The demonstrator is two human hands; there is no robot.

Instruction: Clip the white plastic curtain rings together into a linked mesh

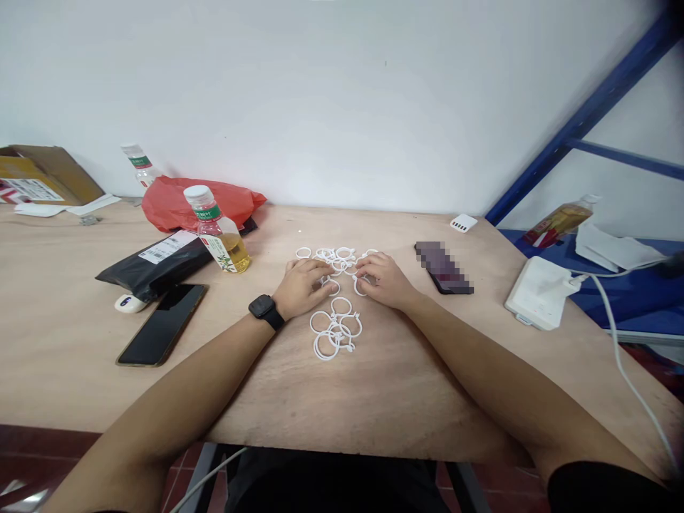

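Two groups of white rings are lying on the worktop (374,399): the far rings (342,254) are scattered in a row under the fingertips, and the near rings (335,331) are overlapping in a bunch between the wrists. The left hand (300,285), with a black watch (263,308) on its wrist, and the right hand (385,280) are both resting palm-down with fingers curled onto the far rings. Whether either is pinching a ring or only touching it cannot be told. By the look of it, the person is picking through the far rings. Lifting one clear is calling for a fine fingertip pinch, since the rings are looking like thin, smooth, hard plastic hoops, each with a small nub, lying flat on matt pale wood. A glossy dark phone (163,324) and a clear bottle (219,231) of yellow liquid are sitting well off to the left.
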